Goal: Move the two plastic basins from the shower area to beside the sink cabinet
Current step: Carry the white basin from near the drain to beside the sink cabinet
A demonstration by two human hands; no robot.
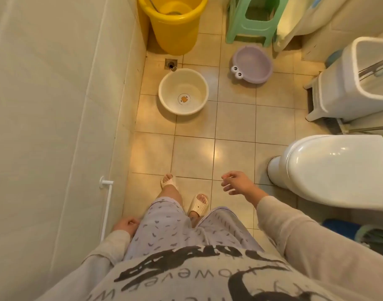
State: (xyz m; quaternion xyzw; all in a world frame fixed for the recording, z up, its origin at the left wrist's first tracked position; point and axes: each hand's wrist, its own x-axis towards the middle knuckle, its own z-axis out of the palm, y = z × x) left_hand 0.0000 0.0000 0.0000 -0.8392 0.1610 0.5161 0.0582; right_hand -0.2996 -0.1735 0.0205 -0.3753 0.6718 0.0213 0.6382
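Note:
A cream round basin (183,91) with an orange duck mark inside stands on the tiled floor near the left wall, just in front of a floor drain (171,64). A purple basin (252,64) with cartoon eyes on its rim sits further right, in front of a green stool. Both are empty and far ahead of me. My right hand (237,183) hangs over the floor with fingers loosely apart, holding nothing. My left hand (126,224) is curled at my hip, beside my patterned shorts, holding nothing.
A yellow bucket (175,25) stands at the back left and a green plastic stool (251,20) at the back. On the right are a white bin (357,83) and the toilet (338,168). A tiled wall with a white rail (107,205) runs along the left.

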